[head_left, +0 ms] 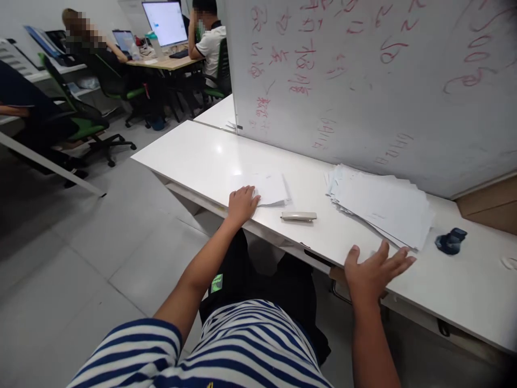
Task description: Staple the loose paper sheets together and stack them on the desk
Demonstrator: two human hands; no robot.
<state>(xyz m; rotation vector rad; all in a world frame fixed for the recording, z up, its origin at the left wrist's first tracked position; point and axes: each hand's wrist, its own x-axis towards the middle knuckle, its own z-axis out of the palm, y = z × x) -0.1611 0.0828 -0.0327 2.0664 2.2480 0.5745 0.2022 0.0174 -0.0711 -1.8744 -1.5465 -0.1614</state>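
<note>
My left hand [242, 206] rests on the near left corner of a small stack of white paper [270, 188], its fingers stretched out. To the right of that stack lies a pale grey stapler [299, 216], touched by neither hand. A larger, uneven pile of white sheets [382, 207] is farther right, against the whiteboard. My right hand [371, 269] is held at the desk's front edge, just in front of this pile, with its fingers spread and nothing in them. Whether its fingertips touch the desk or the pile, I cannot tell.
The white desk [194, 148] runs along a whiteboard [291, 118] with red writing. A dark blue object [451, 241] and a cardboard box [490, 203] are at the right. Behind on the left, several people sit on office chairs [81, 126] near a monitor [165, 24].
</note>
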